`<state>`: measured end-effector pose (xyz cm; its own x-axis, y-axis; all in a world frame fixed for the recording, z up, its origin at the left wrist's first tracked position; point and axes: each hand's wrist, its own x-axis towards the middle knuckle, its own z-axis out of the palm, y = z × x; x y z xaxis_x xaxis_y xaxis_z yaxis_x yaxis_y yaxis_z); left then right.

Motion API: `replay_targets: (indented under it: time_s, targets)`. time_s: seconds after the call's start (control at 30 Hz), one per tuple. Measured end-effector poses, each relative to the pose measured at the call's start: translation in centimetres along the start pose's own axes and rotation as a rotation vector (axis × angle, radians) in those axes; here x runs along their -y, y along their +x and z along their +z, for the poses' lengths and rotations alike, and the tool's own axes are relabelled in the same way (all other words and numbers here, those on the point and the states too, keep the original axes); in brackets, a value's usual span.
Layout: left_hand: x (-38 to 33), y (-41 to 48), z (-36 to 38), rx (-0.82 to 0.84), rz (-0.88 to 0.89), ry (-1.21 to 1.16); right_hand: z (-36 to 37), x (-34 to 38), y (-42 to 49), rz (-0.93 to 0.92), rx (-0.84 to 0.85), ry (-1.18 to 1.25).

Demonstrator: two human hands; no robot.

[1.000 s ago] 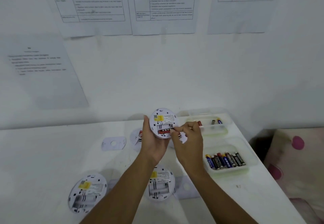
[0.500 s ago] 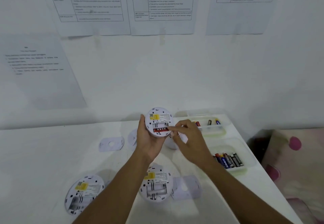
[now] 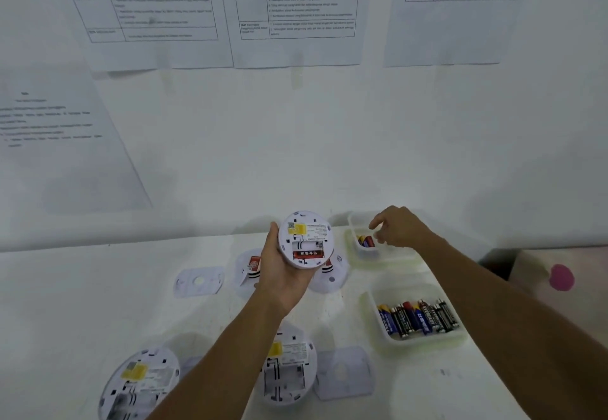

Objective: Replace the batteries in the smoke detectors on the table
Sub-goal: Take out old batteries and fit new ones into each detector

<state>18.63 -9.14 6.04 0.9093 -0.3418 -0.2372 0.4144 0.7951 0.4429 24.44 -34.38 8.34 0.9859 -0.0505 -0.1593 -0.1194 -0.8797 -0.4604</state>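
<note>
Dim, bluish; soft blur; wide-angle edge distortion

Left forearm (image 3: 230,337) and right forearm (image 3: 493,288) are bare to the near edge; left hand (image 3: 283,274) and right hand (image 3: 399,227) likewise bare.

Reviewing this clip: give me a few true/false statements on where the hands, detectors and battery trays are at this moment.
1. The left hand grips a smoke detector with its back facing the camera. True.
2. The held detector's battery bay is full. False: one red battery sits in it, and the slot above looks empty.
3. The right hand is over the near tray with the row of batteries. False: it is over the far container; the near tray lies closer to the camera.
4. The table detector between the forearms has an empty bay. True.
</note>
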Motion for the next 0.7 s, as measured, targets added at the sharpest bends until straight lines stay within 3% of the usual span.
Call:
replay_targets:
  time_s: [0.27, 0.6, 0.7]
  targets:
    - [-0.1, 0.9, -0.6, -0.007, 0.003, 0.011, 1.1, 0.1, 1.3, -0.005, 0.097, -0.087]
    - [0.2, 1.1, -1.0, -0.012, 0.002, 0.012, 0.3, -0.1, 0.8, -0.011, 0.098, 0.199]
    - [0.2, 1.2, -1.1, -0.014, 0.006, 0.008, -0.6, 0.3, -0.2, -0.048, 0.049, 0.397]
